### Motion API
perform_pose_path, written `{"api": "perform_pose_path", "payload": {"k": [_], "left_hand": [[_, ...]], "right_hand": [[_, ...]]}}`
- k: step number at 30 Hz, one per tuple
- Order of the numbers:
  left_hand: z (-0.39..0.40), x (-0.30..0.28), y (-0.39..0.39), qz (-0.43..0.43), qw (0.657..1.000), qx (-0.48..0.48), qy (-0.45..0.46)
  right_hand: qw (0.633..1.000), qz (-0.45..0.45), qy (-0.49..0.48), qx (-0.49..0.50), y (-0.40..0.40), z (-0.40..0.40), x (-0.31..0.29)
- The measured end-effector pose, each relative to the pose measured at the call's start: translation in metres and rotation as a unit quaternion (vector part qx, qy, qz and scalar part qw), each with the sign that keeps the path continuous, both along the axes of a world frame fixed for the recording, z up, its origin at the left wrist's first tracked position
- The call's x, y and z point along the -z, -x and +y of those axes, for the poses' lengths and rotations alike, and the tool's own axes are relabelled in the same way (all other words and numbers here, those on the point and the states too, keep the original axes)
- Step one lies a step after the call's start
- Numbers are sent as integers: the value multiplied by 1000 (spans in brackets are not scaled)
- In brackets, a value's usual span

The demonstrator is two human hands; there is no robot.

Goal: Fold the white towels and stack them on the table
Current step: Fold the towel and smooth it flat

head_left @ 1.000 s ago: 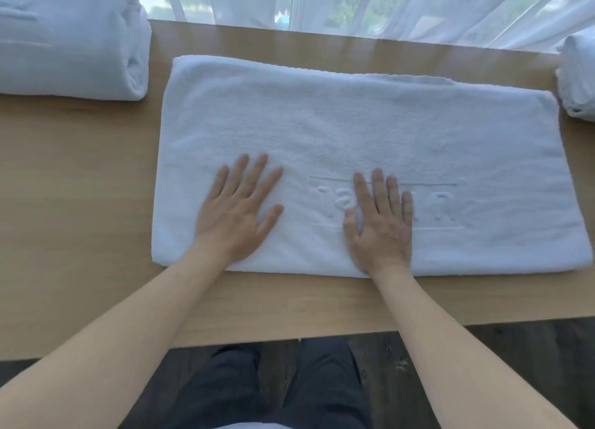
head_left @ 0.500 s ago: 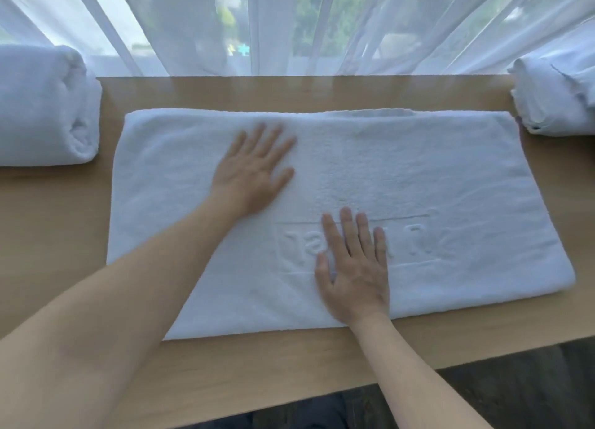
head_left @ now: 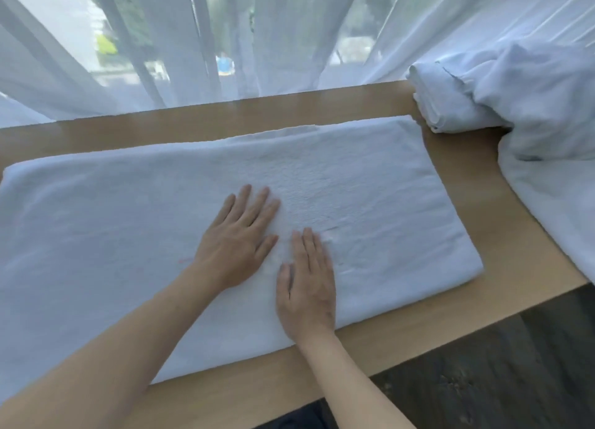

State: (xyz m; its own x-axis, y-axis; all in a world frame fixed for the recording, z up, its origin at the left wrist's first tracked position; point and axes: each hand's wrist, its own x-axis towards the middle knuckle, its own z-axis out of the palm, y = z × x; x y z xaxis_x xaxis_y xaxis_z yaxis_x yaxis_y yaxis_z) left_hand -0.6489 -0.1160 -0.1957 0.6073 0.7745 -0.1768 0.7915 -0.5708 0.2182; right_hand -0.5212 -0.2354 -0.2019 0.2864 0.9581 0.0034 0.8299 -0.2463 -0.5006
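A: Noted from nine o'clock across: white towel point(head_left: 96, 235) folded double, spread flat along the wooden worktop point(head_left: 467, 209), long edges parallel to the front edge, covering most of the surface.

B: Confirmed. Hands?

A: Left hand point(head_left: 236, 245) palm down near the towel's centre, fingers straight and slightly spread, pointing toward one o'clock. Gripping nothing; pressing flat on the cloth. Right hand point(head_left: 307, 287) just beside it at four o'clock, also palm down, fingers straight and together, pointing to twelve. Likewise holding nothing, resting flat on the towel near its front edge.

B: Beyond the towel?

A: Sheer curtain point(head_left: 193, 42) at twelve o'clock along the rear edge. Pile of loose white towels point(head_left: 515, 97) at two o'clock on the worktop's far corner, one draping down past three o'clock. Dark floor point(head_left: 499, 380) at five o'clock.
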Motion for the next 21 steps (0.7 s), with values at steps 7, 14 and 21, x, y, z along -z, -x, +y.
{"api": "perform_pose_path", "payload": {"k": [7,14,21], "left_hand": [[1,12,-137,-15,998,58,-9],[43,9,-262,-27,991,125,-24],[100,-13,-338,-123,991,-43,12]], "right_hand": [[985,-126,116,12,-132,1,3],[968,-107,152,169,-250,-17,-6],[953,-32,102,284,-262,-14,-27]]}}
